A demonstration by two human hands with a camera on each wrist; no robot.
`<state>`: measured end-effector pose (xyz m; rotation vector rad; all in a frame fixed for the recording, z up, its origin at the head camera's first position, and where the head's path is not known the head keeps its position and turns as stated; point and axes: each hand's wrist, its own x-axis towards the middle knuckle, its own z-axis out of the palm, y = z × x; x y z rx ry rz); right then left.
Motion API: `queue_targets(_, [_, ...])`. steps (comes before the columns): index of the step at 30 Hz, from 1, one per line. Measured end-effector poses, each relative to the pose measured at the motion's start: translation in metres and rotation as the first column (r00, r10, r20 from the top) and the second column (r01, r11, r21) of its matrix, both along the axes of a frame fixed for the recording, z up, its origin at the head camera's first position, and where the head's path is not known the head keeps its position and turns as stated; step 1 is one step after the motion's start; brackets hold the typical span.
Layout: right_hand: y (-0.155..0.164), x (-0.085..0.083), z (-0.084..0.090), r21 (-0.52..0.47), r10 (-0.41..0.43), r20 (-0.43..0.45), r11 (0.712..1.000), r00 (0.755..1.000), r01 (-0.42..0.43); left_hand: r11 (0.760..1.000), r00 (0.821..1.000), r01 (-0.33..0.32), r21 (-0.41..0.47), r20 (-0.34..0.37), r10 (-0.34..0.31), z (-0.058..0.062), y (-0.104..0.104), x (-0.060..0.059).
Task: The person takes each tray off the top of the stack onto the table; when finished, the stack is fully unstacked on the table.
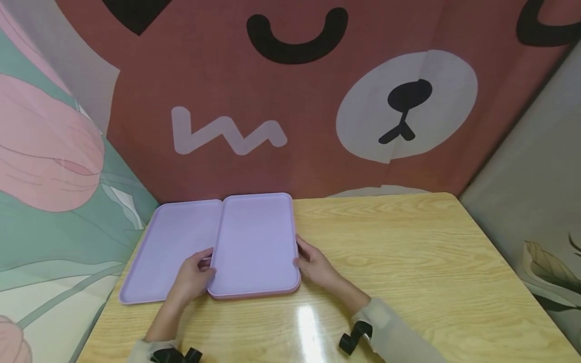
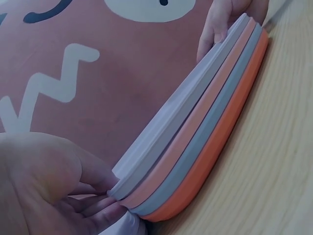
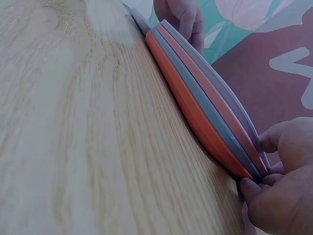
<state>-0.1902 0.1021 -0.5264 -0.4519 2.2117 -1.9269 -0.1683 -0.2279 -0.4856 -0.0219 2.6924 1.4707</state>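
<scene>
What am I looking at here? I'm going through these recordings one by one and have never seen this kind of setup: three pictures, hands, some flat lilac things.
There is no machine here: a person works with two bare hands and wears three cameras. The wide picture comes from a camera on the head, looking down at a wooden table. The other two come from cameras strapped to each wrist, so they show the same things from very close, side on.

On the table lies a single lilac tray and, beside it, a stack of trays whose edge overlaps the single one. From above the stack looks like one lilac tray; the wrist views show four layers: lilac, salmon, grey and orange.

The left hand pinches the stack's left edge, and the right hand grips its right edge.
</scene>
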Motion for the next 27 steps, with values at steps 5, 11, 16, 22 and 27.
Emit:
queue_targets(5, [-0.005, -0.001, -0.001, -0.025, 0.0, 0.013, 1.0, 1.0, 0.0, 1.0, 1.0, 0.003, 0.018, 0.005, -0.003, -0.001, -0.007, 0.0])
queue_targets(11, [-0.01, 0.0, 0.0, -0.049, 0.001, 0.024, 0.999, 1.0, 0.0, 0.999, 1.0, 0.011, 0.03, -0.006, -0.011, 0.0, -0.01, 0.0])
queue_targets(16, [-0.011, 0.0, 0.001, -0.034, -0.015, 0.029, 0.999, 0.999, 0.016, 0.999, 1.0, -0.002, 0.05, -0.008, 0.002, -0.001, -0.01, -0.002])
queue_targets(22, [-0.013, 0.002, -0.002, -0.044, -0.036, 0.014, 0.998, 0.999, 0.037, 0.996, 1.0, -0.023, 0.085, -0.008, 0.023, -0.005, -0.01, -0.004])
queue_targets(27, [-0.013, 0.002, -0.005, -0.093, -0.026, 0.054, 0.995, 0.998, 0.031, 0.991, 0.999, -0.035, 0.125, -0.001, 0.035, -0.008, -0.012, -0.003])
